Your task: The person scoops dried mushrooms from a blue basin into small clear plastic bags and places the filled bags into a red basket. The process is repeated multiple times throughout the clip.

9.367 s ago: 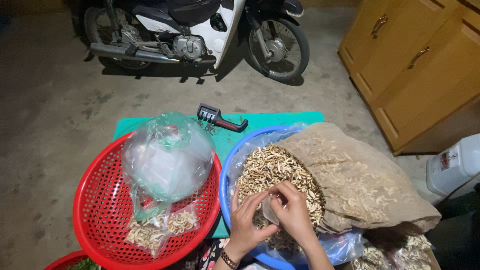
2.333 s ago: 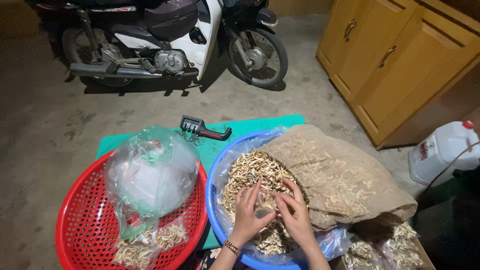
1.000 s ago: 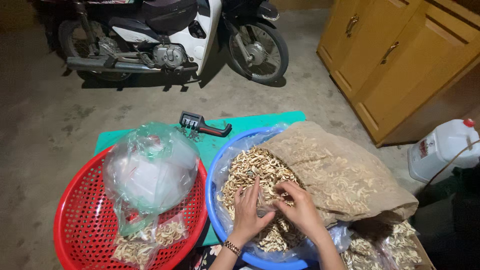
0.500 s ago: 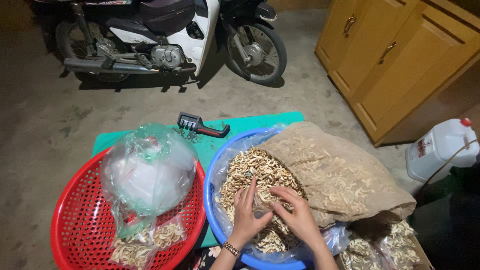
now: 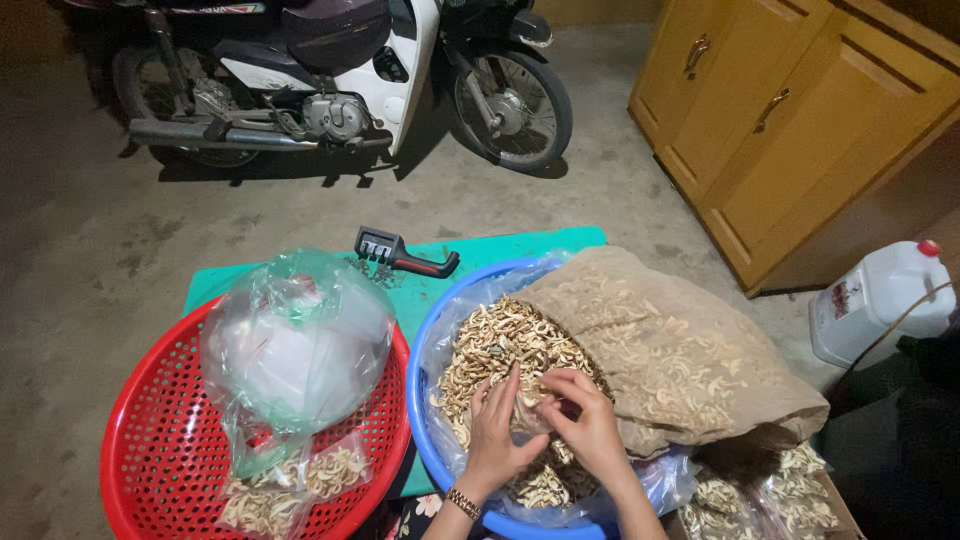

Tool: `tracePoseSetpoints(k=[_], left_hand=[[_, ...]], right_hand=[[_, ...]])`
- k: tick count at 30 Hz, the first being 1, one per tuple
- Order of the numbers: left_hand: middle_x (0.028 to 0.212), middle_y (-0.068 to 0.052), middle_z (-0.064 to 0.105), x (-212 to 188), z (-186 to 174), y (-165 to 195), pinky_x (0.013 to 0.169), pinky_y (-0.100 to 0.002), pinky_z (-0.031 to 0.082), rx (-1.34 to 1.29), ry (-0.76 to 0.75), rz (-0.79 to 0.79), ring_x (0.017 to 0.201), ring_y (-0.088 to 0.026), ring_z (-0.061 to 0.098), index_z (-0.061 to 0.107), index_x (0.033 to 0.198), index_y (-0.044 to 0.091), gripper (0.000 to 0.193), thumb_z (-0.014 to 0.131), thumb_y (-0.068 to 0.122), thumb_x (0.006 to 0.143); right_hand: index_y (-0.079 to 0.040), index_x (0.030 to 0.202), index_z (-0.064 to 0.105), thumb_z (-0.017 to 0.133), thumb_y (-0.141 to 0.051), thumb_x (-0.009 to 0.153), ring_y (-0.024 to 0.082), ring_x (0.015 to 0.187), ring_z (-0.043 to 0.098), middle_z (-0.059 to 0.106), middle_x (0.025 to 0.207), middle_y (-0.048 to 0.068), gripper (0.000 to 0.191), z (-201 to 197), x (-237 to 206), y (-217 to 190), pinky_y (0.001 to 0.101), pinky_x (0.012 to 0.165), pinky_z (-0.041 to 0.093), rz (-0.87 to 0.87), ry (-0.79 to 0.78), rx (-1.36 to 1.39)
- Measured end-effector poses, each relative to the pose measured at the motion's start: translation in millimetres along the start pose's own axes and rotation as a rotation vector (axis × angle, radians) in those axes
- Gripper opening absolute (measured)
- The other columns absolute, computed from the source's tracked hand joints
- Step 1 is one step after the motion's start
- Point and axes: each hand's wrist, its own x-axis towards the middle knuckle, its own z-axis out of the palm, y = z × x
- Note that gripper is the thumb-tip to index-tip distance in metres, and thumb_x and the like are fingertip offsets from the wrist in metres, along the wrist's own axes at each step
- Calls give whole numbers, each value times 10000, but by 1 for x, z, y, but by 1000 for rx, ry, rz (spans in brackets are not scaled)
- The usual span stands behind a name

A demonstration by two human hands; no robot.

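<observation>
Concrete floor (image 5: 100,240), motorbike (image 5: 330,80) far; blue basin (image 5: 425,420) of dried slices (image 5: 500,345): left hand (image 5: 495,430) spread flat, right hand (image 5: 590,425) pinching slices; red basket (image 5: 150,440) left.

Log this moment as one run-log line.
left hand: in dried slices | right hand: pinching slices | blue basin: plastic-lined | red basket: holds bags
</observation>
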Motion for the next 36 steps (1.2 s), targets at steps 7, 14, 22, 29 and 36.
tracePoseSetpoints(k=[7,14,22,29,36], left_hand=[[1298,-154,627,2,0,1,1216,-528,210,-6,-19,-64,1293,-287,575,254,1614,17,1081,779,322,720],[1301,-173,617,3,-2,5,1152,-486,255,8,26,-119,1241,-294,573,241,1595,20,1120,806,257,657],[1251,-139,642,-6,7,-7,1120,-466,315,11,35,-100,1218,-306,582,301,1586,11,1066,770,158,640],[1254,-149,627,-10,7,-7,1099,-455,350,-28,2,-101,1186,-302,594,284,1599,6,1048,803,220,714],[1446,-221,488,2,-20,4,1111,-502,273,67,9,-143,1320,-401,419,224,1557,57,1282,976,430,588]], right_hand=[[-58,1074,802,735,-59,817,224,1138,661,658,1292,97,266,-2,-8,10,353,961,518,-108,-57,-116],[-70,1235,730,627,-163,916,268,1279,618,537,1501,120,348,-1,-16,15,376,1060,475,-63,-103,-89],[-27,1134,773,741,-227,873,344,1408,480,461,1543,188,330,12,-16,32,424,1124,387,-56,-216,-196],[-28,1065,787,723,-276,876,257,1323,579,441,1550,123,318,28,-4,58,383,956,537,161,-464,-4],[18,966,800,704,-229,922,181,1077,653,719,1154,94,269,0,-1,91,322,934,503,25,-84,33]])
